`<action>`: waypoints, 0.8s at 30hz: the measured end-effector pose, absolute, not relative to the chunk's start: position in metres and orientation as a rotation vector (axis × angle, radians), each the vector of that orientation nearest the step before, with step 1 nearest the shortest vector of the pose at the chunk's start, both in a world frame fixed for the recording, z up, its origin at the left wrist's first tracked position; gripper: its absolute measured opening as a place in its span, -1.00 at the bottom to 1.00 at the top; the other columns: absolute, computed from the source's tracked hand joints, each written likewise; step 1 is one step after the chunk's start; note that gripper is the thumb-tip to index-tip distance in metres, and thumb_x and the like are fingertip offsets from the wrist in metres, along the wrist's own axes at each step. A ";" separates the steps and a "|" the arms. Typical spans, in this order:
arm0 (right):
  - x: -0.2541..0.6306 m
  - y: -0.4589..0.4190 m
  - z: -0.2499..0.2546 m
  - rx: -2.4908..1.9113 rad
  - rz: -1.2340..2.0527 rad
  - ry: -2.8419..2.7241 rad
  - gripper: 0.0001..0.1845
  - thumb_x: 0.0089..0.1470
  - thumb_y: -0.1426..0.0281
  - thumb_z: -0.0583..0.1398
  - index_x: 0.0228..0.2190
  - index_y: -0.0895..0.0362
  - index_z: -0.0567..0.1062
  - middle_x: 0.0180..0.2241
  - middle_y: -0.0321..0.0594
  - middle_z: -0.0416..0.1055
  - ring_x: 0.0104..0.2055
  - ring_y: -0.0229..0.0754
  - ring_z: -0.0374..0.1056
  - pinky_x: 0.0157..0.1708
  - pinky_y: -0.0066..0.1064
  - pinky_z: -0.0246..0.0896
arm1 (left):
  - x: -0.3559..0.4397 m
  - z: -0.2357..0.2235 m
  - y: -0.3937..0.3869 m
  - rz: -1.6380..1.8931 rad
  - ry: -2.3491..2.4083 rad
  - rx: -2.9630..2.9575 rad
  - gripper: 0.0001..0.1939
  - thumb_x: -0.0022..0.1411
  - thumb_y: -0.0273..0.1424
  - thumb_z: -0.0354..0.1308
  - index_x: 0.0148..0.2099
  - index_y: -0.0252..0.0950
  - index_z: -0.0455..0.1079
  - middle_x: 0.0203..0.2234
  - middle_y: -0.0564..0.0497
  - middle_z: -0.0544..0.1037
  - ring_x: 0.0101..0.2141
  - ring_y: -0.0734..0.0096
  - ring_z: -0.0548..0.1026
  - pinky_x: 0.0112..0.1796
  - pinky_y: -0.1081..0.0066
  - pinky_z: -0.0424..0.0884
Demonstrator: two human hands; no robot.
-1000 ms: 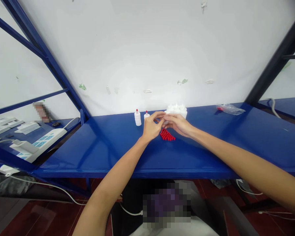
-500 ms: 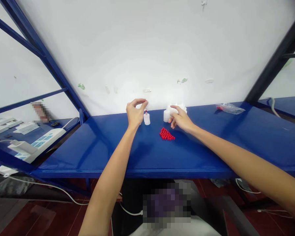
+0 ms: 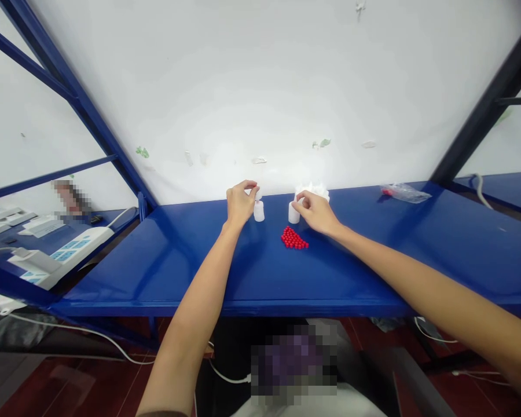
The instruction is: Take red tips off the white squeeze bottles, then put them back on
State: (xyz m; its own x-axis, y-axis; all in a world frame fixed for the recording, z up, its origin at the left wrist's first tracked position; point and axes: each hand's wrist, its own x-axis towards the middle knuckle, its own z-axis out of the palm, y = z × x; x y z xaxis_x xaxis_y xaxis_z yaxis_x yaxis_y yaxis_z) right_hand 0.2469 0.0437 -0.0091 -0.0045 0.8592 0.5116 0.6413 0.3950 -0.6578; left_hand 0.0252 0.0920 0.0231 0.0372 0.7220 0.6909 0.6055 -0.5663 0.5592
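Note:
My left hand has its thumb and a finger pinched together just above a small white bottle that stands upright on the blue table. A whitish shape shows by those fingertips, too small to make out. My right hand is closed at the upper part of another small white bottle, slightly in front of the group. Behind that hand stands a cluster of white bottles, partly covered by it. A loose pile of small red caps lies on the table between my forearms.
The blue table meets a white wall at its back edge. A clear plastic bag with something red in it lies at the back right. Blue frame posts rise on both sides. A white power strip sits at the left.
My right hand has closed from spread fingers onto a white bottle, which has come a little toward me. My left fingertips have lowered slightly; the red tip seen above the left bottle no longer shows.

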 end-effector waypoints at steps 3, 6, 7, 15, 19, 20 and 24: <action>0.244 0.043 -0.011 -1.205 0.334 -1.722 -0.83 0.07 0.26 0.18 -0.34 0.11 0.41 -0.18 -0.11 0.40 -0.24 -0.13 0.39 -0.22 -0.25 0.30 | 0.024 0.018 0.097 1.502 1.410 2.242 -0.88 0.23 -0.42 0.18 -0.23 -0.26 0.56 -0.28 -0.03 0.66 -0.26 0.29 0.60 -0.06 0.30 0.44; 0.241 0.043 -0.016 -1.055 0.561 -1.715 -0.76 0.05 0.26 0.21 -0.23 0.10 0.39 -0.01 -0.07 0.39 -0.08 -0.09 0.40 -0.12 -0.24 0.32 | 0.023 0.017 0.097 1.500 1.407 2.269 -0.87 0.23 -0.40 0.19 -0.20 -0.27 0.54 -0.27 -0.04 0.65 -0.23 0.29 0.58 -0.05 0.32 0.42; 0.241 0.043 -0.018 -1.026 0.629 -1.716 -0.72 0.05 0.26 0.21 -0.19 0.10 0.39 -0.02 -0.08 0.41 -0.08 -0.10 0.40 -0.09 -0.22 0.31 | 0.024 0.018 0.094 1.529 1.407 2.274 -0.85 0.23 -0.38 0.19 -0.17 -0.27 0.53 -0.26 -0.04 0.64 -0.25 0.30 0.57 -0.06 0.32 0.41; 0.239 0.043 -0.022 -1.141 0.701 -1.820 -0.69 0.03 0.23 0.17 -0.25 0.17 0.50 -0.29 -0.17 0.50 -0.25 -0.11 0.38 -0.18 -0.27 0.25 | 0.039 0.023 0.050 1.098 1.233 2.618 -0.53 0.32 -0.28 0.00 -0.64 -0.30 0.29 -0.71 0.06 0.30 -0.57 0.47 0.29 -0.38 0.40 0.25; 0.241 0.041 -0.022 -1.197 0.695 -1.812 -0.74 0.01 0.24 0.14 -0.32 0.15 0.46 -0.40 -0.24 0.45 -0.33 -0.13 0.34 -0.26 -0.31 0.22 | 0.042 0.003 0.046 0.689 1.058 2.699 -0.71 0.33 -0.34 -0.05 -0.25 -0.35 0.47 -0.58 0.07 0.44 -0.52 0.44 0.35 -0.38 0.41 0.27; 0.242 0.041 -0.023 -1.201 0.706 -1.791 -0.75 0.00 0.25 0.14 -0.31 0.14 0.45 -0.41 -0.25 0.44 -0.34 -0.14 0.34 -0.27 -0.32 0.22 | 0.042 -0.003 0.049 0.653 1.011 2.730 -0.73 0.31 -0.41 -0.05 -0.12 -0.33 0.47 -0.49 0.03 0.50 -0.45 0.41 0.41 -0.33 0.40 0.32; 0.244 0.041 -0.023 -1.212 0.746 -1.687 -0.75 -0.05 0.33 0.14 -0.26 0.11 0.36 -0.45 -0.31 0.45 -0.38 -0.17 0.35 -0.29 -0.34 0.22 | 0.042 -0.018 0.061 0.583 0.810 2.788 -0.57 0.23 -0.61 -0.11 0.04 -0.31 0.44 -0.12 -0.10 0.54 -0.14 0.31 0.49 -0.03 0.31 0.38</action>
